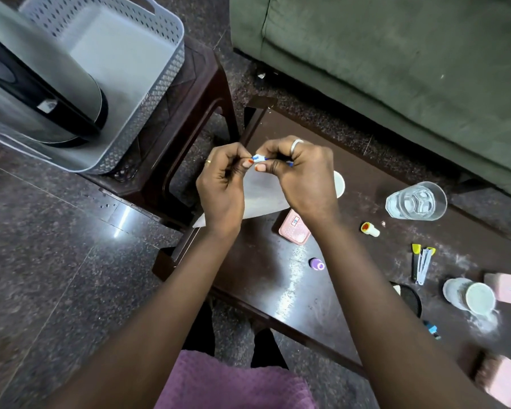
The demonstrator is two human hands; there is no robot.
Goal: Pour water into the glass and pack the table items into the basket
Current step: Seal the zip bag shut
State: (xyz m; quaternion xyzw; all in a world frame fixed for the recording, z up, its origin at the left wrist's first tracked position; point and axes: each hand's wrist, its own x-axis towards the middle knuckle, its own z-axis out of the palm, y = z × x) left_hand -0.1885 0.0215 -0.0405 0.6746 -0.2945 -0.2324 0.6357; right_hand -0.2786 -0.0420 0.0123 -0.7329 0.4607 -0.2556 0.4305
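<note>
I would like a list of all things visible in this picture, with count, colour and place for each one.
basket: one, grey, on stool, upper left
kettle: one, steel and black, inside basket
glass: one, clear, holds water, on table
pink case: one, beside right wrist
purple bottle: one, small, table middle
yellow-capped bottle: one, near glass
sofa: one, green, behind table
small blue-white item: one, pinched between both hands
left hand: one
right hand: one, silver ring

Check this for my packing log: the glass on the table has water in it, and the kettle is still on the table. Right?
Half right. The glass holds water and stands on the table, but the head view shows the kettle already lying in the basket.
</note>
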